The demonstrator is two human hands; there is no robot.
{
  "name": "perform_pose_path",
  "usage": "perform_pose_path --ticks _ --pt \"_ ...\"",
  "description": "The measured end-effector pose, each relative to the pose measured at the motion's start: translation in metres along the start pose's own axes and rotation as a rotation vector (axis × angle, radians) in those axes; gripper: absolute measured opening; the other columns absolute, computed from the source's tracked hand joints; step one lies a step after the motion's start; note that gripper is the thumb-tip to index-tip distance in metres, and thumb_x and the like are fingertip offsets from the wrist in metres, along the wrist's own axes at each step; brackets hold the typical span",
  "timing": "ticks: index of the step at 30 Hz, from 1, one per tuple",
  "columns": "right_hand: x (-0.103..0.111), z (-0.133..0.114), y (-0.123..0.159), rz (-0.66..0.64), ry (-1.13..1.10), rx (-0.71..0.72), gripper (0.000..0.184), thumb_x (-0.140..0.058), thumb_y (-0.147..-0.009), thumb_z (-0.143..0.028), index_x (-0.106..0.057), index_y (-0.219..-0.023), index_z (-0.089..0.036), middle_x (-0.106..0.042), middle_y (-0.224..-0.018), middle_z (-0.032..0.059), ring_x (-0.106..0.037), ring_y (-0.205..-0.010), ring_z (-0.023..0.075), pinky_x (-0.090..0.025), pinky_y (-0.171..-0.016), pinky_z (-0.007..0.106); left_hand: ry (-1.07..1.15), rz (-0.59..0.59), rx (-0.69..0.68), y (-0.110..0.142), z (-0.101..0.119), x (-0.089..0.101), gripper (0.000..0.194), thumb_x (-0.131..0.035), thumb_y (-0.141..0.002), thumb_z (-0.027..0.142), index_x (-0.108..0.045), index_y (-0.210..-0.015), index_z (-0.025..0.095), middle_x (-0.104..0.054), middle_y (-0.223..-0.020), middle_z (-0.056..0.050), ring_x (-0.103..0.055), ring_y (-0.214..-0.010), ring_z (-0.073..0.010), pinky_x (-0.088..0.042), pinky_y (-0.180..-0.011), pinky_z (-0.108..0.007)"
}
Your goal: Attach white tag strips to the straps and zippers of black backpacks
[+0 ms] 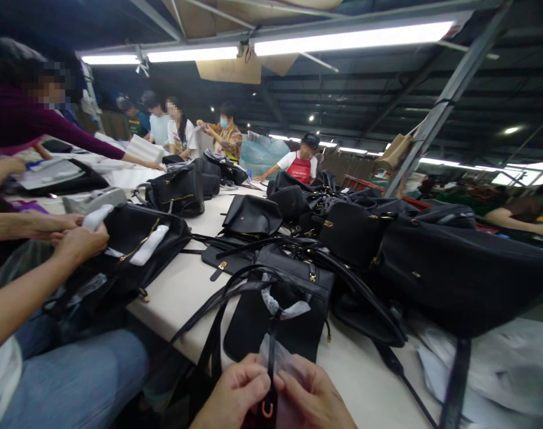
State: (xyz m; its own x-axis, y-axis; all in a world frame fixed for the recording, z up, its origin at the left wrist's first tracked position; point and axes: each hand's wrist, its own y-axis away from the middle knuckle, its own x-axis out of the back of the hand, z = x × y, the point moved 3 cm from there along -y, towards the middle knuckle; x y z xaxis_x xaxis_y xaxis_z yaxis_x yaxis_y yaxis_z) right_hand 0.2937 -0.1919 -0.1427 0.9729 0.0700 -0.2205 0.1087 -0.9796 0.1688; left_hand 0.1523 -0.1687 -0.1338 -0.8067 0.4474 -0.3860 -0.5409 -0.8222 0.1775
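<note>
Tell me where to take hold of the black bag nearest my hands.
Grip the black leather bag by the near edge of its flat body, coming from your side of the white table. It lies flat with that edge towards you, while loose straps trail across and around it and would probably snag a grip elsewhere.

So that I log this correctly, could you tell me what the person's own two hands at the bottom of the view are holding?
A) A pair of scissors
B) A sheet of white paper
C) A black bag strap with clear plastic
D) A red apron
C: the left hand and right hand pinch a black bag strap with clear plastic wrap against it.
</note>
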Motion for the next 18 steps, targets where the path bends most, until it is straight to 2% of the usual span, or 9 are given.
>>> perform_pose_path --ticks 5,7,11,14,16,18 --pt "-0.011 -0.019 -0.004 -0.132 0.062 -0.068 0.043 -0.072 -0.073 -0.059 -0.073 -0.079 -0.017 -0.064 -0.066 0.0015 -0.060 -0.065 0.0189 -0.048 -0.065 0.030 -0.191 0.116 -0.093 0.002 0.012 0.006 0.021 -0.070 -0.072 0.031 -0.066 -0.061 0.014 -0.053 -0.085 -0.002 -0.050 -0.065 -0.0113 -0.038 -0.055 -0.022" --pt "-0.006 -0.018 -0.004 -0.102 0.114 -0.093 0.047 -0.070 -0.074 -0.063 -0.073 -0.076 -0.016 -0.065 -0.066 0.0029 -0.059 -0.063 0.0182 -0.047 -0.062 0.029 -0.239 0.143 -0.091 0.001 0.011 0.009 0.016 -0.067 -0.070 0.026 -0.060 -0.061 0.015 -0.051 -0.075 0.001 -0.048 -0.060 -0.0104 -0.038 -0.053 -0.022" --pt "0.005 -0.014 -0.001 0.059 0.210 -0.131 0.054 -0.067 -0.073 -0.068 -0.074 -0.074 -0.015 -0.066 -0.066 0.0041 -0.059 -0.065 0.0198 -0.047 -0.058 0.028 -0.229 0.162 -0.064 0.000 0.002 0.012 0.012 -0.062 -0.071 0.023 -0.051 -0.070 0.019 -0.047 -0.060 0.006 -0.044 -0.056 -0.0095 -0.035 -0.054 -0.022" --pt "-0.002 -0.014 0.004 0.057 0.148 -0.159 0.057 -0.064 -0.075 -0.071 -0.075 -0.078 -0.016 -0.067 -0.067 0.0041 -0.062 -0.068 0.0216 -0.049 -0.061 0.028 -0.148 0.160 -0.057 0.000 -0.010 0.016 0.025 -0.063 -0.068 0.019 -0.048 -0.088 0.020 -0.051 -0.062 0.008 -0.043 -0.055 -0.0080 -0.030 -0.054 -0.021" --pt "-0.009 -0.013 0.006 -0.009 0.090 -0.168 0.056 -0.061 -0.079 -0.069 -0.076 -0.086 -0.016 -0.069 -0.072 0.0047 -0.063 -0.071 0.0214 -0.049 -0.065 0.029 -0.099 0.151 -0.055 -0.001 -0.018 0.020 0.039 -0.066 -0.067 0.019 -0.046 -0.101 0.020 -0.055 -0.065 0.008 -0.046 -0.056 -0.0088 -0.031 -0.055 -0.022" --pt "-0.013 -0.009 0.006 -0.062 0.057 -0.154 0.054 -0.063 -0.080 -0.065 -0.076 -0.096 -0.015 -0.072 -0.077 0.0059 -0.066 -0.076 0.0225 -0.050 -0.071 0.030 -0.056 0.133 -0.053 -0.002 -0.024 0.023 0.045 -0.069 -0.068 0.022 -0.045 -0.106 0.019 -0.059 -0.067 0.006 -0.051 -0.057 -0.0105 -0.034 -0.056 -0.023"
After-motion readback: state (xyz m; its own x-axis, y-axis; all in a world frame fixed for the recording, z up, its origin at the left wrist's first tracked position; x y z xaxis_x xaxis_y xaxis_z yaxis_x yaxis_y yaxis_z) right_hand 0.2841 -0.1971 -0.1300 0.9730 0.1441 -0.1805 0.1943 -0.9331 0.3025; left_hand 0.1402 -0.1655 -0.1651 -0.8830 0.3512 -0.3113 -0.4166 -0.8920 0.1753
